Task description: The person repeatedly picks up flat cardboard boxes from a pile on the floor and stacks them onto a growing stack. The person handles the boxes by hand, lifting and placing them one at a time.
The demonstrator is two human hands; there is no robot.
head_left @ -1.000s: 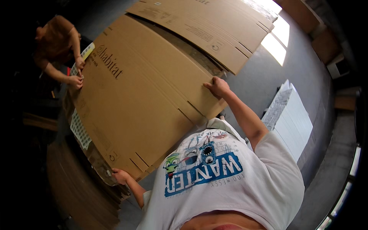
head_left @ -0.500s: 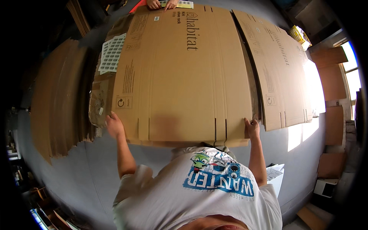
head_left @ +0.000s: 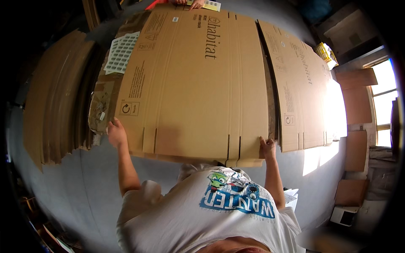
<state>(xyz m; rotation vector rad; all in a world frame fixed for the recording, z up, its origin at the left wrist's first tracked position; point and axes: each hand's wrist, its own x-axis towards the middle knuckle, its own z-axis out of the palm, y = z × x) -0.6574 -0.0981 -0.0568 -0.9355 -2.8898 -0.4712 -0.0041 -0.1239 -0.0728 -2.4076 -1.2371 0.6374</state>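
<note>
A large flat cardboard sheet (head_left: 198, 80) with slotted flaps lies in front of me on top of a pile. My left hand (head_left: 115, 133) grips its near left corner. My right hand (head_left: 267, 147) grips its near right corner. At the far edge another person's hand (head_left: 196, 4) rests on the same sheet, beside a small yellow-green paper.
A second flat cardboard sheet (head_left: 301, 84) lies to the right. A tall stack of cardboard (head_left: 55, 97) stands at the left. A sheet of white labels (head_left: 120, 52) lies on crumpled board at the upper left. More boards lean by a bright window (head_left: 384, 101).
The view has swung round so the sheet now lies square in front of me. Both my hands have stayed on its near corners, and the sheet sits a little closer.
</note>
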